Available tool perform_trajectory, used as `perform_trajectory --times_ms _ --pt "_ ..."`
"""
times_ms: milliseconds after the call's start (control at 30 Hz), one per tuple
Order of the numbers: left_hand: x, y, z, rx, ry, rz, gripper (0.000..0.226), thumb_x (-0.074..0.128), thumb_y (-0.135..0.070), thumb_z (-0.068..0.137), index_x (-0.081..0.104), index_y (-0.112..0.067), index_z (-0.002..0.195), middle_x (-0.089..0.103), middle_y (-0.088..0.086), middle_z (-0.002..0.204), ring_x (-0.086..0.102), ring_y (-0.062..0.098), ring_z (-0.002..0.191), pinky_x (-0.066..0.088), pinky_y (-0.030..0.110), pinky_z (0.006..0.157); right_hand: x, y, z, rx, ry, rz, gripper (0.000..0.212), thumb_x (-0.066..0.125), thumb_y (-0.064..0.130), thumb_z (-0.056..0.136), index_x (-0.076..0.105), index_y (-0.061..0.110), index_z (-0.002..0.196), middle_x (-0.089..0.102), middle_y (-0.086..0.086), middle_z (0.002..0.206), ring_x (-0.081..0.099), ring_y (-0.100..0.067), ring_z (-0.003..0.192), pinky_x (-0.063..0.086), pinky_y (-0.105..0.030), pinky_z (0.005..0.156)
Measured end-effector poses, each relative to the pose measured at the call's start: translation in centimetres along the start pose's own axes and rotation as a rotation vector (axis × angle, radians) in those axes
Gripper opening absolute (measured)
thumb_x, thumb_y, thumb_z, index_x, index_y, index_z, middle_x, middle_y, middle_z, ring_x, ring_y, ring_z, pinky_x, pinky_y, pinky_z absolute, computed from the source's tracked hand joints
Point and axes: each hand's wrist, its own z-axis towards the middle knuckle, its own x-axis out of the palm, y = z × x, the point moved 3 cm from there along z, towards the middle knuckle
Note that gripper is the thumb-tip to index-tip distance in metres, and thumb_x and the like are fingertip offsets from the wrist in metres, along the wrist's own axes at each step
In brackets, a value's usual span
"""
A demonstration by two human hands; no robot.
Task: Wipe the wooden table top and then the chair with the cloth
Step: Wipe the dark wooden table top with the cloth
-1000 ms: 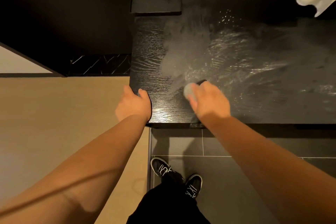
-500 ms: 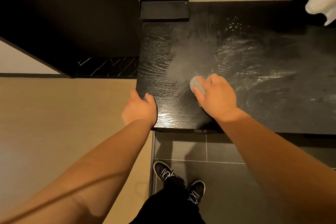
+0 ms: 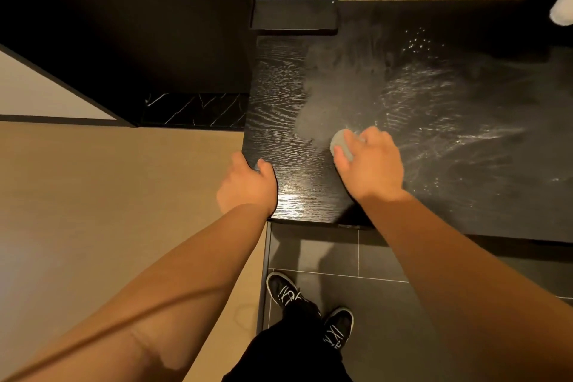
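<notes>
Fingers (image 3: 370, 136) of the right hand (image 3: 372, 164) curl down over the cloth (image 3: 340, 141) and press it to the table (image 3: 279, 96); the thumb lies along the wad's near side. Only a grey bulge of cloth shows, poking out to the left between thumb and forefinger; the rest is hidden under the palm. It sits on the left part of the top, a little in from the front edge, at the near end of a dull smear, with wet shiny streaks fanning out to the right of the hand. The left hand (image 3: 248, 186) grips the table's front left corner, thumb on top and fingers wrapped over the side edge, apart from the cloth. A black tray (image 3: 293, 14) lies at the back against the wall. Two black shoes (image 3: 285, 288) stand on grey tiles below.
</notes>
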Motion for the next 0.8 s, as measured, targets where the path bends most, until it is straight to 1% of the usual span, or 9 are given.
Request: perform_trajectory --times_ms 100,200,267,333,433,500,633,700,800 --pt "0.1 -0.1 0.0 -0.002 -0.003 0.01 0.028 0.039 -0.048 0.104 0.043 -0.022 0.113 0.064 0.007 0.097 0.052 0.03 0.076 0.038 0.038 0.07 1.5 4.5 -2.6 -0.226 0.164 0.009 0.032 0.046 0.042 0.096 0.066 0.019 0.106 0.057 -0.013 0.091 0.056 -0.036 0.084 0.052 -0.044 0.073" --pt "0.0 0.0 0.0 -0.004 -0.01 0.003 0.031 0.04 -0.047 0.104 0.047 -0.02 0.118 0.066 0.009 0.102 0.05 0.03 0.078 0.038 0.039 0.071 2.5 4.7 -3.3 -0.451 0.154 0.027 0.044 0.05 0.054 0.094 0.07 0.024 0.118 0.056 -0.005 0.089 0.056 -0.029 0.081 0.046 -0.039 0.069" --pt "0.0 0.0 0.0 0.001 -0.001 0.006 0.033 0.039 -0.047 0.105 0.046 -0.02 0.122 0.065 0.008 0.102 0.051 0.029 0.078 0.038 0.038 0.071 2.4 3.3 -1.7 -0.395 0.106 -0.036 0.039 0.05 0.055 0.095 0.07 0.024 0.11 0.055 -0.005 0.087 0.054 -0.029 0.081 0.044 -0.039 0.07" --pt "0.0 0.1 0.0 0.009 -0.001 0.013 0.034 0.038 -0.048 0.105 0.046 -0.021 0.124 0.064 0.006 0.1 0.053 0.029 0.077 0.039 0.038 0.069 1.9 1.7 0.4 -0.221 0.036 -0.065 0.034 0.047 0.052 0.097 0.066 0.025 0.105 0.054 -0.008 0.088 0.053 -0.031 0.082 0.045 -0.041 0.071" --pt "0.1 0.1 0.1 0.008 0.0 0.006 0.033 0.039 -0.048 0.105 0.047 -0.021 0.122 0.06 0.003 0.097 0.053 0.028 0.077 0.038 0.038 0.068 1.8 1.3 1.8 -0.01 -0.043 -0.025 0.04 0.049 0.048 0.099 0.07 0.022 0.121 0.057 -0.014 0.096 0.055 -0.036 0.087 0.048 -0.043 0.076" --pt "0.0 0.1 0.1 0.002 0.001 0.007 0.029 0.039 -0.049 0.104 0.045 -0.022 0.114 0.059 0.002 0.095 0.052 0.029 0.077 0.038 0.038 0.069 2.7 3.3 0.6 -0.077 0.001 -0.002 0.039 0.053 0.046 0.098 0.069 0.019 0.122 0.056 -0.014 0.094 0.055 -0.036 0.086 0.047 -0.042 0.074" --pt "0.0 -0.1 0.1 -0.01 -0.002 -0.008 0.023 0.04 -0.049 0.103 0.038 -0.026 0.104 0.061 0.004 0.095 0.052 0.029 0.077 0.038 0.039 0.069 3.4 5.2 -0.9 -0.417 0.089 -0.03 0.044 0.051 0.051 0.095 0.07 0.021 0.12 0.055 -0.008 0.086 0.056 -0.031 0.077 0.044 -0.038 0.067" --pt "0.0 0.0 0.1 -0.005 0.004 -0.013 0.021 0.039 -0.049 0.103 0.036 -0.028 0.105 0.063 0.004 0.097 0.054 0.029 0.077 0.039 0.038 0.068 2.7 3.4 0.7 -0.365 0.053 -0.057 0.038 0.057 0.05 0.095 0.071 0.022 0.116 0.055 -0.009 0.084 0.057 -0.033 0.075 0.045 -0.039 0.067" --pt "0.2 0.2 0.2 0.009 0.002 -0.015 0.02 0.039 -0.049 0.103 0.034 -0.029 0.104 0.063 0.004 0.096 0.055 0.029 0.075 0.039 0.037 0.065 1.5 0.2 2.7 -0.111 -0.058 -0.038 0.039 0.05 0.049 0.096 0.071 0.024 0.116 0.056 -0.012 0.087 0.059 -0.036 0.075 0.051 -0.041 0.068"
